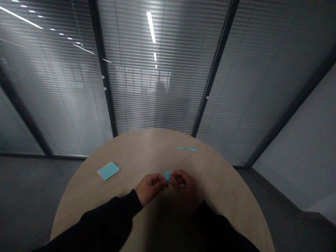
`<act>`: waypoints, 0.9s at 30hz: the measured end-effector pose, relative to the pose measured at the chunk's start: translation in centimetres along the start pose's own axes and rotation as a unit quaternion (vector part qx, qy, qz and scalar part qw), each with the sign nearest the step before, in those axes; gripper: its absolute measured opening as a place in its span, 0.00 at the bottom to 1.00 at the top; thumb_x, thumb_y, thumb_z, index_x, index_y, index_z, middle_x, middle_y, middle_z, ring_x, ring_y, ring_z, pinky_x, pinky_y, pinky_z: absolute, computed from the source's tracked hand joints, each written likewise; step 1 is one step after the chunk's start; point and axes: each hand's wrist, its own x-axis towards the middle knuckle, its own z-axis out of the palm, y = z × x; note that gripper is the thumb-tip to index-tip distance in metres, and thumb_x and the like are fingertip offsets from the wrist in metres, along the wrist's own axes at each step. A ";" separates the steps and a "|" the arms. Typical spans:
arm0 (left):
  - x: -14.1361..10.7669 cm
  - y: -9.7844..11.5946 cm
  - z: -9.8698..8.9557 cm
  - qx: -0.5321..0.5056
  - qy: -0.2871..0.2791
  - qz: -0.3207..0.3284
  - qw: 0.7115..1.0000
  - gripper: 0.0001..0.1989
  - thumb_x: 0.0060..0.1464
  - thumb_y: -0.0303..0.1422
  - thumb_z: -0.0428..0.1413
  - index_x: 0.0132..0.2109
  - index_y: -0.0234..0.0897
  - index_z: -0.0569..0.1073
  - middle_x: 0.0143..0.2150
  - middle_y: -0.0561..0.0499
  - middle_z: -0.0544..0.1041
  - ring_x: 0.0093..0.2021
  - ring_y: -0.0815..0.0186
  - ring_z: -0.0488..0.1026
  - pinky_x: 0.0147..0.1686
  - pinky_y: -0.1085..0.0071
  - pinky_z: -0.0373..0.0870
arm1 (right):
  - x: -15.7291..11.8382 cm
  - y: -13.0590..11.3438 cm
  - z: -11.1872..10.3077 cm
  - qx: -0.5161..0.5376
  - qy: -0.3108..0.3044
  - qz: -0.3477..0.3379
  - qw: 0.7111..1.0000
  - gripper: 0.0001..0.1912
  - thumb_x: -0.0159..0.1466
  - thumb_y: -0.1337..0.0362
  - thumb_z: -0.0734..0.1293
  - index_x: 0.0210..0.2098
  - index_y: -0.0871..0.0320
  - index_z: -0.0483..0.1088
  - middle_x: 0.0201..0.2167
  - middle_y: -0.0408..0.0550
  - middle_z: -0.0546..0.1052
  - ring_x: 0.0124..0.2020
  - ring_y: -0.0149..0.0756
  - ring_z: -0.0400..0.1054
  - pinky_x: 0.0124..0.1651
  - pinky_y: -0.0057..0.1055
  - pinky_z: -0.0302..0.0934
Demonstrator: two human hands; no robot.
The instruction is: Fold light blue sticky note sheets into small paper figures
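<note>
Blue paper (168, 176) clamped between our left hand (151, 189) and right hand (185, 187), fingertips together on it, just in from the near edge of the round table (147, 150). Pad (108, 170) lies near the left edge, well apart from the hands. Blue scraps (186, 148) lie near the far edge, with a wide gap to our hands.

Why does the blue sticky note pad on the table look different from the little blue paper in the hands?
The sticky note pad lies flat on the round wooden table, but the little blue paper is held up between the left hand and right hand. The pad is bigger than the paper. The pad shows a yellow layer under its blue top; the paper shows only blue. Both are light blue.
</note>
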 end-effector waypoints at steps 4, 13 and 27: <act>-0.1 0.1 0.1 0.023 0.004 0.008 1.000 0.21 0.49 0.50 0.61 0.32 0.33 0.75 0.27 0.50 0.76 0.25 0.70 0.66 0.28 0.73 0.61 | -0.1 0.1 0.2 -0.004 0.014 -0.013 1.000 0.11 0.64 0.56 0.65 0.35 0.57 0.72 0.30 0.49 0.79 0.29 0.36 0.73 0.31 0.28 0.65; -0.1 -0.3 0.1 0.063 0.004 0.028 0.998 0.20 0.52 0.48 0.60 0.33 0.33 0.74 0.27 0.50 0.75 0.25 0.70 0.65 0.27 0.74 0.60 | -0.1 0.1 0.5 0.009 0.027 -0.009 1.000 0.11 0.63 0.56 0.65 0.36 0.57 0.73 0.31 0.49 0.80 0.29 0.36 0.74 0.31 0.28 0.67; -0.1 -0.2 0.2 0.079 0.032 0.026 0.996 0.18 0.53 0.47 0.58 0.33 0.33 0.73 0.28 0.49 0.76 0.25 0.69 0.67 0.28 0.72 0.62 | -0.4 0.2 0.9 0.082 0.021 0.030 0.996 0.13 0.64 0.53 0.66 0.39 0.56 0.69 0.33 0.49 0.78 0.29 0.36 0.73 0.32 0.29 0.67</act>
